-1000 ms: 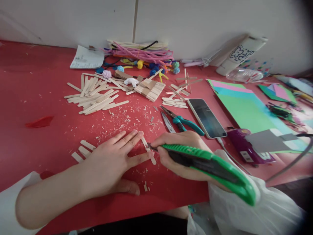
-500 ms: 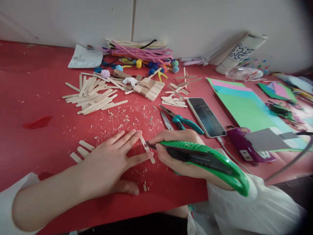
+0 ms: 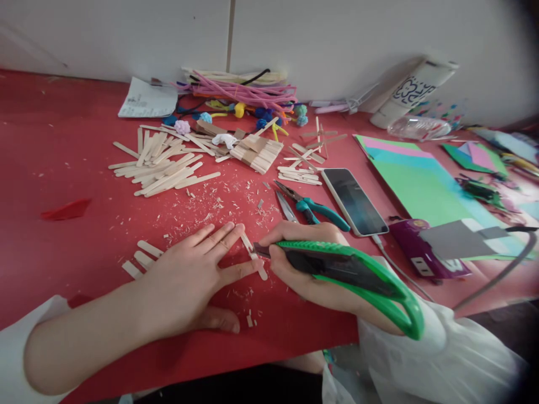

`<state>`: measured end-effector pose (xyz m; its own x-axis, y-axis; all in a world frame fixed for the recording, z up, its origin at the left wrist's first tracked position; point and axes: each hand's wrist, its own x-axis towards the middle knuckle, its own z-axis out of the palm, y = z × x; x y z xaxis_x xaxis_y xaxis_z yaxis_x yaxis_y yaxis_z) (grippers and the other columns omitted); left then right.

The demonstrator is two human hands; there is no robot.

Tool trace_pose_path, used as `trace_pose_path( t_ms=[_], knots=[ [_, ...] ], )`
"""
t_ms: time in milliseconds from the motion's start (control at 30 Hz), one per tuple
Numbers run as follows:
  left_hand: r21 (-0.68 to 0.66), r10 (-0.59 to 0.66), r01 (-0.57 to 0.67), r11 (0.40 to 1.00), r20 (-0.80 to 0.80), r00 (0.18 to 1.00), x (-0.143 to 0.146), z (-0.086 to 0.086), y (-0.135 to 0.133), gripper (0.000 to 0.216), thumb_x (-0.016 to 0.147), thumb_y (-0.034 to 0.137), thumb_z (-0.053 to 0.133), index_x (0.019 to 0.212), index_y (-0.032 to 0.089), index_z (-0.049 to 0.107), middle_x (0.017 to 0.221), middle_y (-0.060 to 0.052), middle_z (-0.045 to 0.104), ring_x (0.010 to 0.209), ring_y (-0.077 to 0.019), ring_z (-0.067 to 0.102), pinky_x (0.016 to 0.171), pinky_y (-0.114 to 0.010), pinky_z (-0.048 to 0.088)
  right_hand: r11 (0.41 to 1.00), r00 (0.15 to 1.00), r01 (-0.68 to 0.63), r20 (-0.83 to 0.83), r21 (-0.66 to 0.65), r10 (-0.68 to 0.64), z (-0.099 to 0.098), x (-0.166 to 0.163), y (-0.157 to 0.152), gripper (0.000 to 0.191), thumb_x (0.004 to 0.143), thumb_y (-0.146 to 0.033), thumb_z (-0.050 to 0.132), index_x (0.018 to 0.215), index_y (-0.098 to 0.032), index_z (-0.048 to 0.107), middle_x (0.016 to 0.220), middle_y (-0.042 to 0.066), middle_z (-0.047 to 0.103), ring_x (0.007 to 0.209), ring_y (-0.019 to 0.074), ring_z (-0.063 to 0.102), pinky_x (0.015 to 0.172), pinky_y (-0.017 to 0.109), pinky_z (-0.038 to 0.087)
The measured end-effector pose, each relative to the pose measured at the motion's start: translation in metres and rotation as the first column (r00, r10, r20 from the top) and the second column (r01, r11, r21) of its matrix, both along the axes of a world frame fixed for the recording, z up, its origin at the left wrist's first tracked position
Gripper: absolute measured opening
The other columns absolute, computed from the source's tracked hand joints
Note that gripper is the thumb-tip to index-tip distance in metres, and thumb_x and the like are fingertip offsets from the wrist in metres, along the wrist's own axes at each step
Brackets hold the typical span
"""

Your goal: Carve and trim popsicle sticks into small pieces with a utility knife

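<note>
My left hand [image 3: 197,269] lies spread on the red table [image 3: 84,264], its fingertips pressing a wooden craft stick [image 3: 246,241] flat near both ends. In my right hand [image 3: 307,269] is a green utility knife [image 3: 353,266], gripped like a pen. Its blade [image 3: 261,250] points left and meets the stick between my left fingers, where the wood looks notched. Small wood shavings [image 3: 206,207] are scattered beyond my left hand. Several short cut stick pieces [image 3: 143,260] rest left of it.
A pile of craft sticks [image 3: 164,163] and a bundled stack [image 3: 257,152] lie farther back. Pliers [image 3: 314,209], a phone [image 3: 355,201] with a cable and a purple box [image 3: 412,247] sit to the right. Pink pipe cleaners [image 3: 244,90] and coloured paper [image 3: 425,179] are behind.
The knife has shifted slightly and its blade tip now sits a little to the right along the stick. My left hand stays in place, holding the stick down.
</note>
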<state>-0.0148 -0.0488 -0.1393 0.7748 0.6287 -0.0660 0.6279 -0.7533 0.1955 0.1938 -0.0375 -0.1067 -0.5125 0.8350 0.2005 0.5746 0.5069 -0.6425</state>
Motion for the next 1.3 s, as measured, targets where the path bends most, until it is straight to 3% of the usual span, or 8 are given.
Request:
trace_pose_path(
  t_ms=[267,433,667,967,1300],
  knots=[
    [-0.005,0.008,-0.008,1.000,0.015,1.000,-0.001,-0.002,-0.001,0.077,0.070,0.075,0.046,0.136,0.035,0.039,0.148,-0.017,0.025,0.131,-0.0404,0.030,0.101,-0.056,0.032,0.999,0.999,0.024,-0.029,-0.037,-0.025,0.009,0.000,0.000,0.013,0.078,-0.014,0.048,0.074,-0.018,0.060,0.053,-0.006,0.055,0.041,0.0048,0.045,0.043,0.016,0.038],
    [0.008,0.006,-0.006,1.000,0.008,1.000,0.000,-0.001,-0.001,0.073,0.070,0.072,0.052,0.130,0.031,0.050,0.148,-0.018,0.025,0.133,-0.0395,0.028,0.102,-0.055,0.032,1.000,1.000,0.020,0.007,0.007,-0.020,0.003,-0.001,0.000,0.013,0.077,-0.013,0.048,0.075,-0.019,0.060,0.062,-0.002,0.063,0.051,0.0077,0.057,0.052,0.018,0.044],
    [0.023,0.003,-0.004,1.000,0.009,1.000,0.001,0.002,-0.001,0.072,0.070,0.074,0.049,0.122,0.026,0.058,0.147,-0.017,0.029,0.132,-0.0378,0.030,0.103,-0.053,0.031,1.000,1.000,-0.005,0.019,-0.004,0.005,-0.005,0.003,-0.002,0.011,0.078,-0.016,0.050,0.079,-0.018,0.061,0.068,0.001,0.067,0.055,0.0099,0.061,0.052,0.019,0.046],
    [0.031,0.006,-0.007,0.999,0.029,1.000,0.000,-0.001,-0.002,0.072,0.069,0.074,0.050,0.125,0.028,0.056,0.148,-0.017,0.028,0.132,-0.0381,0.030,0.104,-0.053,0.030,0.999,0.999,0.032,0.019,0.019,-0.032,0.010,-0.002,-0.002,0.016,0.078,-0.015,0.046,0.077,-0.017,0.062,0.059,-0.002,0.063,0.047,0.0079,0.054,0.052,0.018,0.047],
    [0.022,0.005,-0.005,1.000,0.033,0.999,-0.001,-0.003,-0.001,0.074,0.068,0.072,0.055,0.129,0.032,0.050,0.149,-0.016,0.024,0.133,-0.0384,0.028,0.103,-0.054,0.031,1.000,0.999,0.020,0.041,0.013,-0.021,0.008,0.000,0.000,0.017,0.078,-0.016,0.045,0.076,-0.019,0.062,0.063,0.000,0.066,0.052,0.0096,0.059,0.054,0.020,0.047]
  ],
)
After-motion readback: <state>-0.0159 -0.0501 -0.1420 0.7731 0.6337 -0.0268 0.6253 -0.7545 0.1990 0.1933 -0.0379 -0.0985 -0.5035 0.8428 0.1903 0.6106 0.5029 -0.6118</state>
